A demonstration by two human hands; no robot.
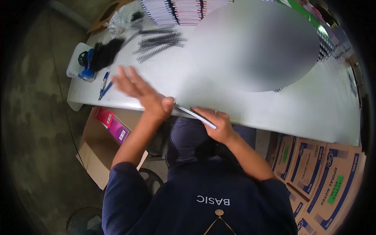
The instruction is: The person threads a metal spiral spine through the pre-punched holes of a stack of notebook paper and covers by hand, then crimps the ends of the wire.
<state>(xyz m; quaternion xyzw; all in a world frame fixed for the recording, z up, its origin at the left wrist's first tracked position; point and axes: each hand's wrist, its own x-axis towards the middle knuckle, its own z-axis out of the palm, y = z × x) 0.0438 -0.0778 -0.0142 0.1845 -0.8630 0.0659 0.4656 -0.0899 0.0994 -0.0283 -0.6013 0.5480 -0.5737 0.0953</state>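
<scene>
My left hand (143,93) hovers over the near edge of the white table (297,105), fingers spread and blurred, its thumb touching the end of a thin flat notebook (196,115) seen edge-on. My right hand (217,123) grips the same notebook from the other side, fingers curled over its edge at the table's rim. A large blurred oval hides the middle of the table.
Black spiral binding coils (158,41) and a dark pile of combs (103,53) lie at the far left. Stacked notebooks (176,9) line the far edge. Blue pens (104,84) lie near the left end. An open carton (100,145) sits below; printed cartons (325,176) stand right.
</scene>
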